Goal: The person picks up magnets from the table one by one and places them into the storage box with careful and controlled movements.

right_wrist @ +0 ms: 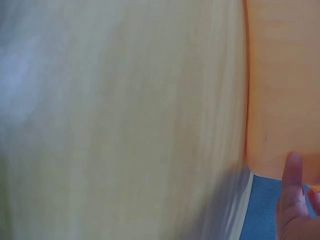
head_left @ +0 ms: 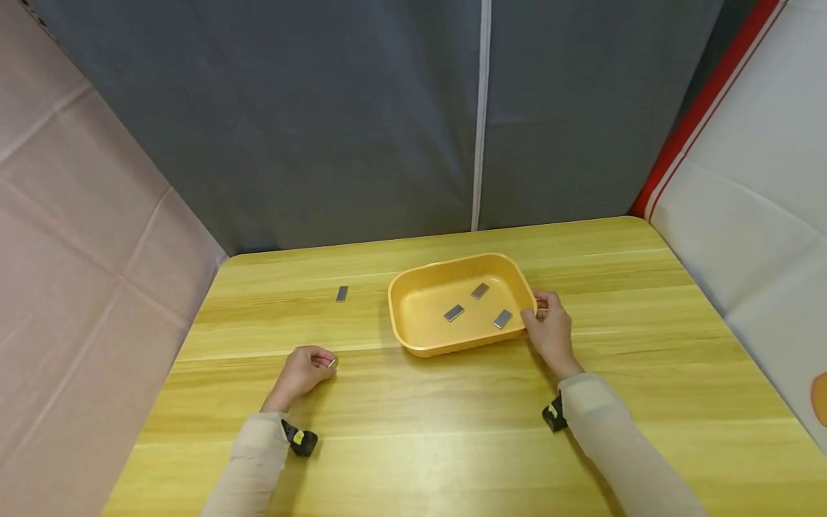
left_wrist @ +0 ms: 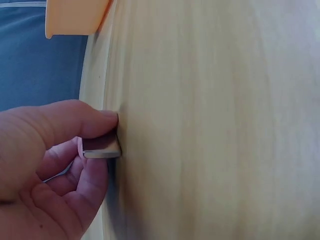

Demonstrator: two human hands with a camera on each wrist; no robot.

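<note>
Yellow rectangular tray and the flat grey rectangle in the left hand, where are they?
Yellow rectangular tray (head_left: 420,312): head view, bare floor inside.
Flat grey rectangle (left_wrist: 102,145): left wrist view, broad face.

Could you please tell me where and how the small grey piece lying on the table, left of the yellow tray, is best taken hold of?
The grey piece is probably best pinched by its long edges from above, since it lies flat with long sides running roughly front to back. The left hand is nearer but holds another piece.

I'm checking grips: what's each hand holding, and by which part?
Left hand: metal block, pinched by opposite sides. Right hand: tray, by its right rim.
</note>
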